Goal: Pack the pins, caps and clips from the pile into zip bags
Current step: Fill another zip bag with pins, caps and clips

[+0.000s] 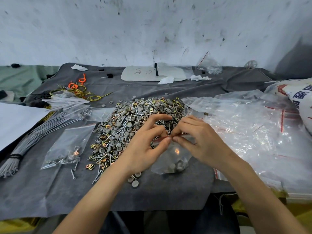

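The zip bag [170,157] ran lengthwise toward the person, red-striped mouth at the far end and caps gathered at the near end, over the near edge of the pile [135,119]. The left hand [145,144] and right hand [200,141] pinched the mouth above the desk [50,191].

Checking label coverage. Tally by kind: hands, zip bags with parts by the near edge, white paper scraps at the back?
Hands: 2 (left hand, right hand)
Zip bags with parts, near edge: 2 (held bag, lying bag left of the pile)
White paper scraps: 3 (left scrap, middle scrap, right scrap)
Total: 7
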The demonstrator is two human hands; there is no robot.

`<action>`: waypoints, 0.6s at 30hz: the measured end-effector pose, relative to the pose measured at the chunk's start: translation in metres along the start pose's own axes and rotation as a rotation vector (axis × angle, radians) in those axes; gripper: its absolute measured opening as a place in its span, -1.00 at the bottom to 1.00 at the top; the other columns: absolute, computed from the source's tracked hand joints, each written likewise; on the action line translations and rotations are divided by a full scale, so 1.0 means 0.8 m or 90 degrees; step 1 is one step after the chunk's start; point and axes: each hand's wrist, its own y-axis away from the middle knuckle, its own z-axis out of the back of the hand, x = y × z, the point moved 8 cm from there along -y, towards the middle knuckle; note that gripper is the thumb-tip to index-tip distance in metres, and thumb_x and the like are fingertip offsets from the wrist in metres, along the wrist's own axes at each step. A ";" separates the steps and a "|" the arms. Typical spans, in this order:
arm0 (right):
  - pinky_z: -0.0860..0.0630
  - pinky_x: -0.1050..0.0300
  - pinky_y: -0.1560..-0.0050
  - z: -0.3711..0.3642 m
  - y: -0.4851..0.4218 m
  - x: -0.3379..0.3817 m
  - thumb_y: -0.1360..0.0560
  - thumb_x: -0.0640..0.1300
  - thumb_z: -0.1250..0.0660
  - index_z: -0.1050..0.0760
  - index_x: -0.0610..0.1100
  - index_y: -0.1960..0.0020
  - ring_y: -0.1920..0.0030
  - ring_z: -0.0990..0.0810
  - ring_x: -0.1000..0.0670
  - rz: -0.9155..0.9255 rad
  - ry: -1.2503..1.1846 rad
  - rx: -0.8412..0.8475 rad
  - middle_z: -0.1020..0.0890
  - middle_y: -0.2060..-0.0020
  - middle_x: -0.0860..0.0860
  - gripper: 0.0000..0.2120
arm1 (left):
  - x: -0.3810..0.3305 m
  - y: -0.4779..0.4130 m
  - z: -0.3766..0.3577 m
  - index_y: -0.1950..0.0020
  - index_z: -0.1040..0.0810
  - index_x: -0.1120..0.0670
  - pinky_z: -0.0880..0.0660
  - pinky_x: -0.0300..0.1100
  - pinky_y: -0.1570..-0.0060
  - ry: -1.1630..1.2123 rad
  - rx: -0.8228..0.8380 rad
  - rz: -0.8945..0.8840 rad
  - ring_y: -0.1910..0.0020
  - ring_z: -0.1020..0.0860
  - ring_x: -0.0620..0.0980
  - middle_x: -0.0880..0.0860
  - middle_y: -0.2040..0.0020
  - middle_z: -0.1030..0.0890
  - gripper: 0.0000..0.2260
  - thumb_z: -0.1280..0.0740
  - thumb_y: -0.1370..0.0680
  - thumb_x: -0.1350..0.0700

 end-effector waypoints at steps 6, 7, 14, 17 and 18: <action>-0.43 0.03 0.10 0.005 0.006 -0.005 -0.46 -0.23 -0.42 -0.54 -0.13 0.17 0.11 -0.46 -0.02 -0.004 0.022 -0.017 -0.50 0.22 0.14 -0.92 | -0.003 -0.001 0.001 0.28 -0.40 0.02 -0.44 -0.31 0.07 0.038 0.016 -0.033 -0.03 -0.58 0.03 0.02 -0.33 -0.43 -0.76 -0.28 -0.58 0.02; -0.42 0.04 0.08 0.006 0.007 -0.006 -0.46 -0.22 -0.42 -0.54 -0.13 0.16 0.10 -0.46 -0.02 -0.008 0.024 -0.024 -0.50 0.22 0.14 -0.93 | -0.001 -0.001 0.003 0.29 -0.44 0.04 -0.47 -0.25 0.07 0.041 0.006 -0.032 -0.04 -0.58 0.03 0.04 -0.32 -0.45 -0.75 -0.30 -0.58 0.04; -0.35 0.11 0.11 0.014 0.012 -0.021 -0.46 -0.12 -0.39 -0.54 -0.15 0.22 0.17 -0.44 0.01 -0.028 0.027 -0.048 -0.50 0.27 0.14 -0.86 | 0.014 0.003 0.004 0.32 -0.57 0.28 -0.46 -0.28 0.03 0.057 0.016 0.003 -0.09 -0.55 -0.11 -0.03 -0.24 -0.47 -0.68 -0.33 -0.57 0.12; -0.47 -0.04 0.04 0.017 0.011 -0.033 -0.44 -0.16 -0.45 -0.62 -0.15 0.14 0.10 -0.50 -0.04 -0.072 -0.026 -0.050 -0.59 0.22 0.11 -0.94 | 0.017 0.003 0.006 0.29 -0.58 0.27 -0.53 -0.12 0.00 0.092 0.015 0.013 -0.06 -0.57 -0.05 -0.02 -0.23 -0.48 -0.65 -0.34 -0.56 0.02; -0.47 -0.04 0.02 0.016 0.011 -0.034 -0.43 -0.18 -0.46 -0.64 -0.15 0.10 0.08 -0.52 -0.04 -0.082 -0.047 -0.046 -0.61 0.20 0.10 -0.93 | 0.018 0.003 0.006 0.27 -0.59 0.25 -0.53 -0.10 -0.03 0.092 0.017 0.020 -0.06 -0.58 -0.04 -0.02 -0.24 -0.49 -0.64 -0.33 -0.56 -0.01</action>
